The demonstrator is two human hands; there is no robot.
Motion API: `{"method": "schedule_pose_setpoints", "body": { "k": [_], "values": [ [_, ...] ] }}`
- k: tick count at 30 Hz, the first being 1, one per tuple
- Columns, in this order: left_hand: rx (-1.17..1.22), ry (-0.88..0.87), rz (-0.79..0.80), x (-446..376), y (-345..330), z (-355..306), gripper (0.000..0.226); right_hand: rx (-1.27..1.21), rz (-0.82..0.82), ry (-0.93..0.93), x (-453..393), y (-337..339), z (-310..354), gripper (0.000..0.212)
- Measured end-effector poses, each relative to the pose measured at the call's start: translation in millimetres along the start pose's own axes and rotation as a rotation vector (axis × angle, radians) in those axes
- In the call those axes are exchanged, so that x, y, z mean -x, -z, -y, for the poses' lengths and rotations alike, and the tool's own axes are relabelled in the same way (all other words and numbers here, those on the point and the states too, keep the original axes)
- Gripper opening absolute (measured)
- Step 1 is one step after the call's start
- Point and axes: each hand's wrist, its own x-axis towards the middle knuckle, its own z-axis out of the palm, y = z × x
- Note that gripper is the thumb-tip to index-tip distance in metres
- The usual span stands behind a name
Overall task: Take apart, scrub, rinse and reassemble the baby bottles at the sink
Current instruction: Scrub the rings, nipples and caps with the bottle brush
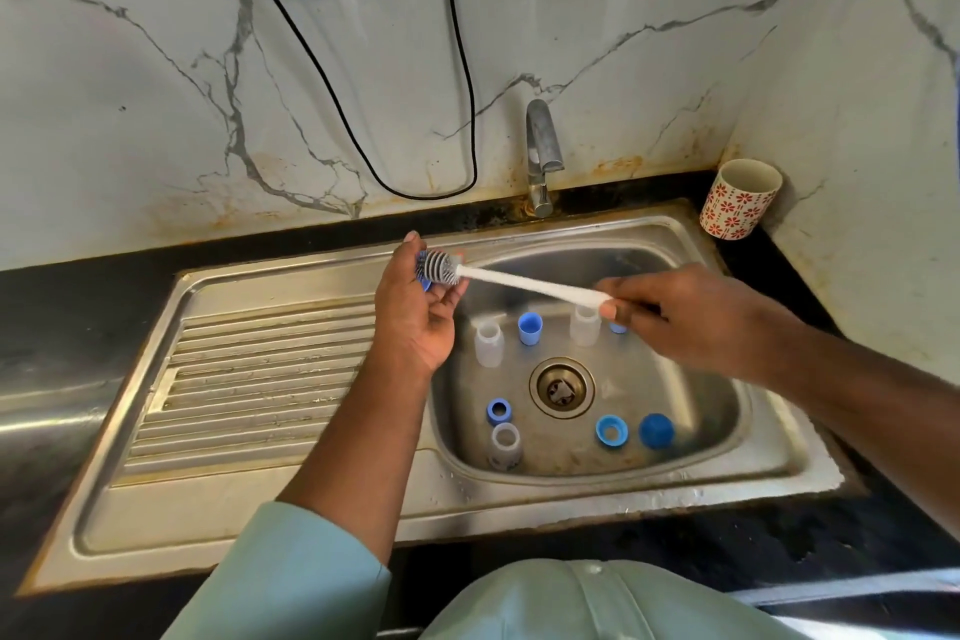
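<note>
Brush (519,282) handle, light and probably slippery, sits pinched in right hand (691,317); left hand (421,317) fingers curl around a small blue bottle part (425,282).

Pale green sleeve (291,582) — matching buttoned shirt (587,603)

The left hand (418,312) is raised with palm up and fingers curled, while the right hand (685,314) pinches with thumb and fingers.
</note>
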Motion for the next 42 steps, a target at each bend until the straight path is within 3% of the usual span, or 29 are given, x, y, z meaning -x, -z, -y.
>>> {"method": "schedule_pose_setpoints", "body": {
  "k": [5, 9, 12, 16, 19, 23, 27, 30, 34, 38, 42],
  "values": [
    [0.048, 0.016, 0.027, 2.4, 0.1, -2.4, 0.012, -0.047, 0.069, 0.03, -0.5, -10.4, 4.6, 0.034],
    [0.053, 0.035, 0.05, 4.3, 1.9, -3.6, 0.013, -0.14, 0.005, -0.035, -2.0, -15.2, -5.3, 0.036],
    [0.072, 0.03, 0.058, 2.7, 3.2, -7.8, 0.014, -0.149, 0.078, 0.04, 2.9, -21.7, -0.5, 0.031],
    [-0.01, 0.038, 0.108, 5.1, 2.0, -7.0, 0.013, -0.295, -0.006, -0.064, -1.4, -26.1, -10.1, 0.036],
    [0.043, 0.021, 0.103, 3.1, 5.9, -8.5, 0.012, -0.223, 0.078, 0.026, 8.0, -34.0, -4.0, 0.035],
    [-0.07, 0.058, 0.094, 6.6, 7.4, 0.5, 0.011, -0.22, -0.007, -0.01, 4.0, -35.9, -15.9, 0.035],
    [0.046, 0.043, 0.078, 2.4, 4.5, -7.6, 0.01, -0.158, 0.055, 0.066, 12.7, -46.2, -4.1, 0.033],
    [-0.044, 0.066, 0.127, 3.8, 4.2, -9.2, 0.008, -0.217, -0.027, -0.016, 5.5, -45.6, -12.1, 0.031],
    [0.05, 0.07, 0.075, 5.8, 7.0, -10.5, 0.01, -0.189, 0.066, 0.062, 12.9, -53.1, 0.4, 0.026],
    [-0.043, 0.134, 0.101, 5.1, 6.5, -7.1, 0.014, -0.253, 0.0, -0.034, 4.9, -54.8, -7.0, 0.03],
    [0.027, 0.125, 0.076, 5.5, 3.6, -8.2, 0.02, -0.075, 0.059, 0.057, 18.3, -51.0, 1.5, 0.031]
  ]
}}
